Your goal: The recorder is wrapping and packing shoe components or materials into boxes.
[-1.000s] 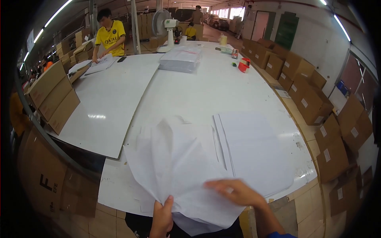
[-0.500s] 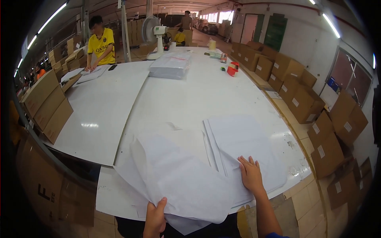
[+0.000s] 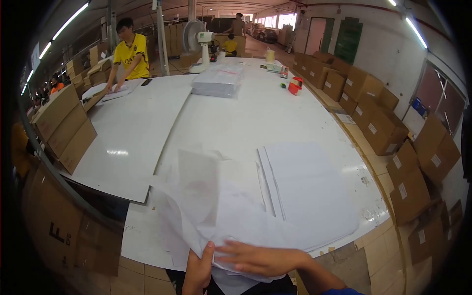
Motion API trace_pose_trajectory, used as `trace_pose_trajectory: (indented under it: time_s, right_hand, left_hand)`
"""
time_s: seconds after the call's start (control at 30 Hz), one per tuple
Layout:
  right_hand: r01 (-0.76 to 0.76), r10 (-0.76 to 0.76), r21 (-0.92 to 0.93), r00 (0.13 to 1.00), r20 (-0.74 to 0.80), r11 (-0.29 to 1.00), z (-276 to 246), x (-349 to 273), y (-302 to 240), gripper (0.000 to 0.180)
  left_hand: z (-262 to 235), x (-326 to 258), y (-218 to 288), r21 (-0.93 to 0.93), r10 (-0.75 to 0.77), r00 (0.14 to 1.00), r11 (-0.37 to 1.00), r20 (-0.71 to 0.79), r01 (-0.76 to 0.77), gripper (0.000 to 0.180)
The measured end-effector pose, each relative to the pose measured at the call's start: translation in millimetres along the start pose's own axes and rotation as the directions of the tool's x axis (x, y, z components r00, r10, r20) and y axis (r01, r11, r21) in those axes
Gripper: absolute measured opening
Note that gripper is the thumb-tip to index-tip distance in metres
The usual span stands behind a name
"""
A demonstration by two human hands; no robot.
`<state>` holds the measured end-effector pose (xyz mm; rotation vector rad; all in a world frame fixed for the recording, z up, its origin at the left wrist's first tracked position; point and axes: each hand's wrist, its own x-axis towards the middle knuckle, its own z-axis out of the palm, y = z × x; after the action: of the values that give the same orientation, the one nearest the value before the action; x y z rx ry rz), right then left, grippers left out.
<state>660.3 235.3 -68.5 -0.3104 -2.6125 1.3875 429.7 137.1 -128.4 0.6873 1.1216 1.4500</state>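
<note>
My left hand (image 3: 199, 268) is closed on the near edge of a thin, soft white sheet (image 3: 236, 211), thumb on top. Part of the sheet stands up in a translucent fold (image 3: 199, 184) beyond that hand. My right hand (image 3: 260, 259) lies across the sheet's near edge beside the left thumb, its fingers stretched out and smeared by motion. Whether it presses on the sheet I cannot tell. To the right, a stack of white sheets (image 3: 314, 189) lies flat on the white table (image 3: 236, 125), with its left edges slightly fanned. More loose sheets lie partly hidden under the held one.
A clear-wrapped stack (image 3: 216, 83), a fan (image 3: 201, 49) and a red tape dispenser (image 3: 295, 86) stand farther back. Cartons (image 3: 378, 125) line the right wall; others (image 3: 69, 132) stand at left. A person in yellow (image 3: 132, 54) handles sheets at the far left.
My right hand has left the stack and moved left to beside my left hand. The held sheet's far left part has risen into a fold. The view has shifted slightly.
</note>
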Motion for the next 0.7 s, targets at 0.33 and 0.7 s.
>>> trace_pose_trajectory:
  time_s: [0.33,0.7]
  right_hand:
    - [-0.351,0.199,-0.325,0.886,-0.419,0.878,8.9,-0.9,-5.1,0.105]
    - [-0.221,-0.155,-0.222,0.285,-0.946,0.95,-0.7,34.8,-11.9,0.049]
  left_hand:
    - [21.6,3.6,4.1,-0.035,-0.077,0.995,0.996,0.056,0.079,0.066]
    - [47.3,-2.2,-0.6,0.383,0.323,0.944,0.882,-0.07,-0.273,0.088]
